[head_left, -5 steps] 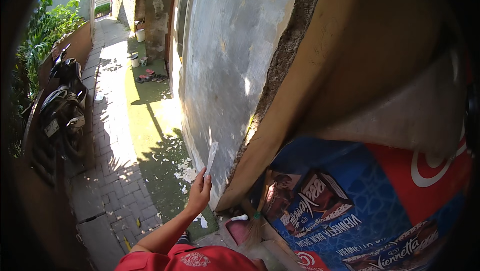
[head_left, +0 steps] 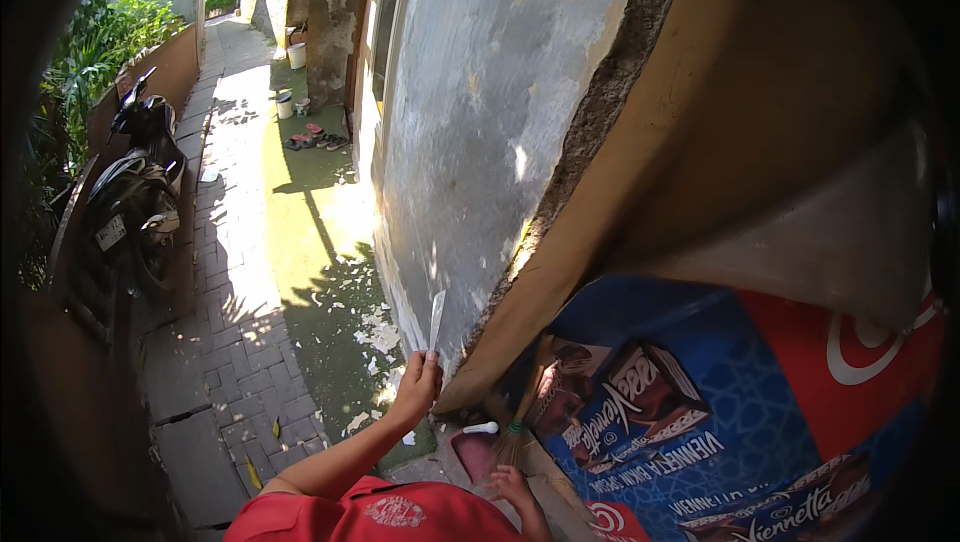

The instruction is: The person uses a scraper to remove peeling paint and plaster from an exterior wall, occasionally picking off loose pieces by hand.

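My left hand (head_left: 415, 390) is closed around a thin, pale scraper (head_left: 438, 320), its blade pointing up in front of the patchy grey wall (head_left: 470, 142). Whether the blade touches the wall I cannot tell. Low on the right, my right hand (head_left: 510, 490) shows with its fingers loosely apart and nothing visible in them. Closest to that hand are a straw broom (head_left: 512, 442) and a reddish dustpan (head_left: 472, 457) with a white handle. Pale flakes (head_left: 378, 334) lie scattered on the green ground at the wall's foot.
A parked motorbike (head_left: 135, 202) stands along the left side of the paved path (head_left: 235, 242). Sandals (head_left: 318, 139) and a bucket (head_left: 285, 105) sit farther up by the wall. On the right is a blue and red printed banner (head_left: 720, 412) below a wall edge of rough, bare plaster (head_left: 600, 92).
My left hand and the scraper sit slightly lower and farther right in view. My right hand has come into sight at the bottom. The whole view has shifted slightly.
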Motion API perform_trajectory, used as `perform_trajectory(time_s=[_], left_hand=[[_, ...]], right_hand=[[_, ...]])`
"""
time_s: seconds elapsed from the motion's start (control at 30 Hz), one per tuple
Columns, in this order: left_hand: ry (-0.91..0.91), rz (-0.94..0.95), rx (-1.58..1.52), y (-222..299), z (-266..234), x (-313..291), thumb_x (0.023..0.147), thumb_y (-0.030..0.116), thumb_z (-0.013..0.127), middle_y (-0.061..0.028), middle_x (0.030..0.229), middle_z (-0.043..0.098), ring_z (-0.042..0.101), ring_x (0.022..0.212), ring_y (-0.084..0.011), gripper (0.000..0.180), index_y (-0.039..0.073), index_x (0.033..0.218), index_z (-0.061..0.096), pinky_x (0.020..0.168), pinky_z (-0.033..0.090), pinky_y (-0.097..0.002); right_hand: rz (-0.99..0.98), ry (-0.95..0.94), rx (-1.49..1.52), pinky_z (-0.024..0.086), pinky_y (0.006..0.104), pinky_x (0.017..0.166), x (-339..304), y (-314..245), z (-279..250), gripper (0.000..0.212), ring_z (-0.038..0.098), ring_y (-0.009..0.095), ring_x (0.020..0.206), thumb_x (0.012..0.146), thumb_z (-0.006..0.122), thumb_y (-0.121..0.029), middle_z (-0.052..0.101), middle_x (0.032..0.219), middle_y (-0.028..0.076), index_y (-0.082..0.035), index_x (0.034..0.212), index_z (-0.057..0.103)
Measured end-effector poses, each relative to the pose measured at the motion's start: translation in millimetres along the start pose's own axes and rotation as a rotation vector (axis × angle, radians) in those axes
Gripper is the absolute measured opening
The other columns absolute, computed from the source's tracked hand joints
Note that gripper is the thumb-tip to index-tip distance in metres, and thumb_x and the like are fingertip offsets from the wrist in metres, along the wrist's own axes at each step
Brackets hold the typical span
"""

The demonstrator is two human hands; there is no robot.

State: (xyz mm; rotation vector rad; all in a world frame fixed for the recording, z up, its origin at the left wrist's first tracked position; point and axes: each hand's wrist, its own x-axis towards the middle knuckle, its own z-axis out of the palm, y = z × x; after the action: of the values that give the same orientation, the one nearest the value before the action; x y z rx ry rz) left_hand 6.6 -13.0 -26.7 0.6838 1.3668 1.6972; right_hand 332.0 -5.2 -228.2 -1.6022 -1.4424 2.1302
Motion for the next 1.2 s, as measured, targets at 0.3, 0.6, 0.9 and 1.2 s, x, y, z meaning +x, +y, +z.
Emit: perform_trajectory(time_s=[0.3,0.6,0.9,1.2], left_hand=[[-0.072,-0.245,-0.113,-23,14,-29,0.107,0.04,0.038,-0.0139,0.115,0.068,0.063,0.09,-0.0174,0.039,0.002,0.11,0.042,0.08,0.051,-0.0311],[-0.212,-0.392,-0.321,-11,-14,-21,0.106,0.041,0.043,-0.014,0.117,0.064,0.061,0.104,-0.0204,0.041,0.002,0.115,0.052,0.096,0.049,-0.0364],[-0.284,-0.28,0.174,-49,-105,10,0.106,0.034,0.045,-0.0158,0.107,0.071,0.07,0.096,-0.0236,0.042,-0.004,0.119,0.056,0.084,0.054,-0.035],[0.165,-0.409,0.384,-217,-272,-4,0.1,0.027,0.05,-0.0169,0.085,0.073,0.072,0.072,-0.0246,0.034,-0.004,0.097,0.063,0.069,0.056,-0.0388]], right_hand=[[-0.707,-0.126,-0.087,0.049,0.0338,0.092,-85,-212,113,0.054,0.061,0.022,0.111,0.103,0.055,-0.021,0.056,0.13,0.013,-0.004,0.149,0.034],[-1.2,0.4,-0.644,0.054,0.0379,0.075,-70,-264,150,0.027,0.07,0.03,0.088,0.094,0.066,-0.017,0.069,0.106,0.016,-0.004,0.118,0.065],[-1.493,0.755,-0.854,0.055,0.0391,0.067,-134,-423,145,0.017,0.069,0.034,0.077,0.09,0.068,-0.01,0.07,0.089,0.015,-0.001,0.105,0.066],[-1.55,0.932,-0.888,0.055,0.0367,0.066,-89,-492,166,0.012,0.071,0.031,0.076,0.091,0.068,-0.014,0.071,0.088,0.016,-0.003,0.097,0.068]])
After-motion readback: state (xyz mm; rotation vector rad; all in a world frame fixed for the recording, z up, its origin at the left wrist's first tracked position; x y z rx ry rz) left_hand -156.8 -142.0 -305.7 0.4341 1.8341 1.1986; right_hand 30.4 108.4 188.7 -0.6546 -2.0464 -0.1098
